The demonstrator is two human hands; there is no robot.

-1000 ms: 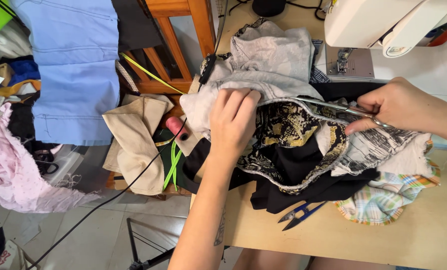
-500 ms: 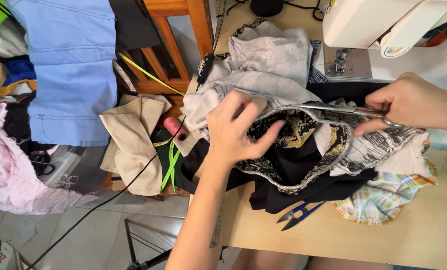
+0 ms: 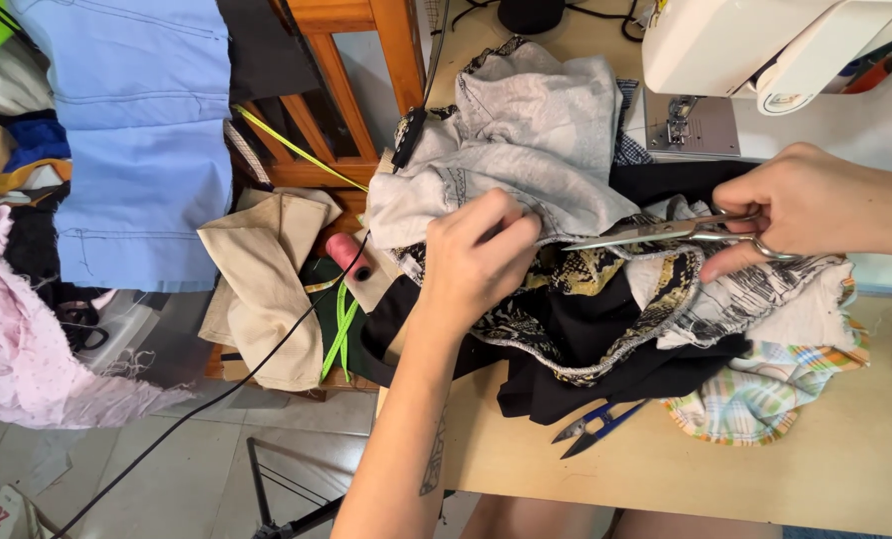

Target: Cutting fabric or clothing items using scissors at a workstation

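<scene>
Left hand (image 3: 478, 262): fingers bunched and pinched on the edge of the black fabric with yellow-and-white baroque print (image 3: 576, 319), pulling it taut toward the blades, presumably so that the cloth does not sag or slide.
Right hand (image 3: 815, 212): closed around the loops of the long silver steel scissors (image 3: 665, 233), thumb and fingers through the handles; held level and pointing left, tips ending just beside the left hand's fingers.
Scissor blades: nearly together, lying across the top edge of the printed fabric, right where the grey cloth meets it; whether any cloth sits between them cannot be told.
Printed fabric: in the middle of the heap on the pale wooden surface (image 3: 845, 469), spread under both hands, a grey-trimmed hem curving along its lower edge.
Light grey knit fabric (image 3: 526, 140): bunched above and behind the left hand, pushed back off the cutting line.
Plain black cloth (image 3: 586, 384): underneath the print, spilling toward the near edge.
Pastel checked cloth (image 3: 765, 399): bottom of the pile at right, partly covered.
Small blue-handled thread snips (image 3: 595, 427): lying free on the surface near the front edge, within reach, touched by neither hand.
White sewing machine (image 3: 765, 50): at the far right, behind the heap, needle plate bare.
</scene>
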